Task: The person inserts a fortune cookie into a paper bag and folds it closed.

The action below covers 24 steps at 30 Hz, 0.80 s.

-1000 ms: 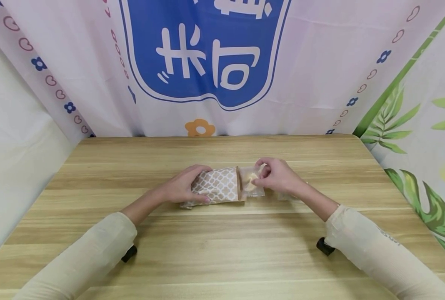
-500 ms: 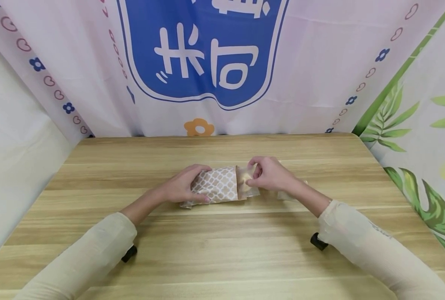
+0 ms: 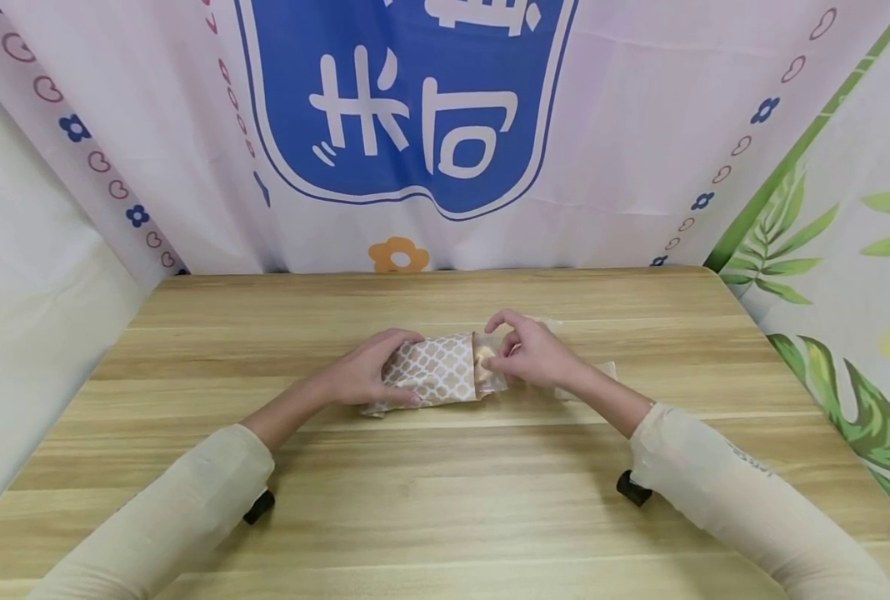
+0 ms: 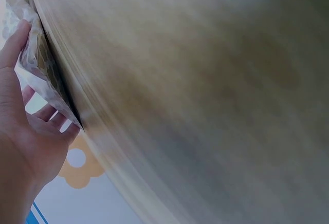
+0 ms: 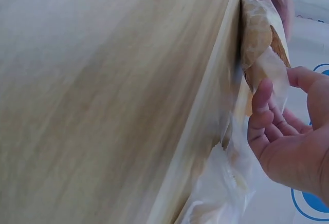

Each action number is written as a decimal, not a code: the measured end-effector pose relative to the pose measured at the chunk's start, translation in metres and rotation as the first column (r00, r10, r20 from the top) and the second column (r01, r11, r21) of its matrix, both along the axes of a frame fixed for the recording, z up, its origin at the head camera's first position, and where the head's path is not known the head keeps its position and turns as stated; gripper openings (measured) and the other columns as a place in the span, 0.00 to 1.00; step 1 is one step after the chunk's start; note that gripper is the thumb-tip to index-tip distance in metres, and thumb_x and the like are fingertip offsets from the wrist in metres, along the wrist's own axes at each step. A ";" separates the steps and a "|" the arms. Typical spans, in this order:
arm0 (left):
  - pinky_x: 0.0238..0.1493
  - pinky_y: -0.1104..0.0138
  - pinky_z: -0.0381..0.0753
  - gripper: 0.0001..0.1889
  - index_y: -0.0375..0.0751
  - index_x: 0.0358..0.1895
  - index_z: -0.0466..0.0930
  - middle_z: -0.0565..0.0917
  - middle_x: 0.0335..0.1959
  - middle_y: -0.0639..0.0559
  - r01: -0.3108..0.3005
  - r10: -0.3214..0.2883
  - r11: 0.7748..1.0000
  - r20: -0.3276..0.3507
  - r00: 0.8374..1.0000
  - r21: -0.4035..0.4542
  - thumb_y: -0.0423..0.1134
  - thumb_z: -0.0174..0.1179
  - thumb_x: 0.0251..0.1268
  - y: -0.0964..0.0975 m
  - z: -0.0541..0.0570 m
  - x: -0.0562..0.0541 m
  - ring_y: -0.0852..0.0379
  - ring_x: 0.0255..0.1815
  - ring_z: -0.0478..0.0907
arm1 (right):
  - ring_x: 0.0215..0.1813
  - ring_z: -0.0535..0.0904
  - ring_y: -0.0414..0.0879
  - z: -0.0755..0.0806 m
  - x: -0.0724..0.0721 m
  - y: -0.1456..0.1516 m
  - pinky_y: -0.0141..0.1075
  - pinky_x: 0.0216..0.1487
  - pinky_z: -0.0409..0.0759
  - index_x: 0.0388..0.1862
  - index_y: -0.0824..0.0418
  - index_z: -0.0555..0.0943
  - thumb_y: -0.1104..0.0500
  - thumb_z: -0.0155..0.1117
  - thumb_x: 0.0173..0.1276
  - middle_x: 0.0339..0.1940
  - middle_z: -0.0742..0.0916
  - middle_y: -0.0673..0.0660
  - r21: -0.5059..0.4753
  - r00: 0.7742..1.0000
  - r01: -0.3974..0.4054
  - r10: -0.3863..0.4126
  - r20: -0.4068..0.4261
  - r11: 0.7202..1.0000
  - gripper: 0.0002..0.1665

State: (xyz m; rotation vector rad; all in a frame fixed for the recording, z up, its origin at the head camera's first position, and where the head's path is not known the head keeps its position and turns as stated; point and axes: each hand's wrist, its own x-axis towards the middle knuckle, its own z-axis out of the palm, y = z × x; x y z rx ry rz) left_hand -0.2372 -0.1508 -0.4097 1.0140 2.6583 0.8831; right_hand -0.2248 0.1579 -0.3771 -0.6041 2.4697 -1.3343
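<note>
the left hand (image 3: 366, 372) grips the patterned paper bag (image 3: 441, 367) on the desk (image 3: 445, 500), at the end away from its mouth, while the right hand (image 3: 532, 354) pinches the clear packet (image 3: 497, 381) that sits partly inside that mouth. to slide it well, brace the bag lightly, keep the packet flat and in line with the opening, and mind corners snagging.

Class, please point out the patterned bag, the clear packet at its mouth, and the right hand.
Patterned bag (image 3: 441, 368), head view: middle of its printed side.
Clear packet (image 3: 482, 353), head view: part showing outside the bag.
Right hand (image 3: 538, 355), head view: back of it.
</note>
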 end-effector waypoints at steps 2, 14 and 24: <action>0.78 0.45 0.62 0.51 0.37 0.75 0.65 0.70 0.74 0.40 0.001 -0.001 1.000 -0.006 1.000 -0.002 0.58 0.79 0.51 0.000 0.000 0.000 0.41 0.76 0.66 | 0.28 0.85 0.60 -0.001 0.000 0.001 0.36 0.29 0.82 0.61 0.70 0.72 0.64 0.74 0.67 0.27 0.86 0.59 -0.029 1.000 -0.021 0.021 0.017 0.999 0.29; 0.78 0.44 0.62 0.51 0.37 0.75 0.66 0.70 0.75 0.40 0.005 -0.005 1.000 0.002 1.000 0.007 0.58 0.79 0.52 0.000 0.002 0.002 0.40 0.76 0.65 | 0.35 0.81 0.47 -0.007 0.000 0.012 0.32 0.37 0.83 0.75 0.72 0.66 0.72 0.76 0.58 0.46 0.83 0.62 -0.081 0.979 -0.144 0.154 0.136 0.986 0.47; 0.77 0.44 0.62 0.51 0.37 0.75 0.65 0.71 0.74 0.40 0.003 -0.003 1.000 0.001 1.000 0.011 0.58 0.79 0.51 0.000 0.002 0.001 0.40 0.76 0.65 | 0.35 0.79 0.45 -0.007 -0.001 0.012 0.29 0.37 0.82 0.76 0.77 0.61 0.76 0.74 0.56 0.54 0.80 0.66 -0.100 0.968 -0.197 0.210 0.136 0.975 0.50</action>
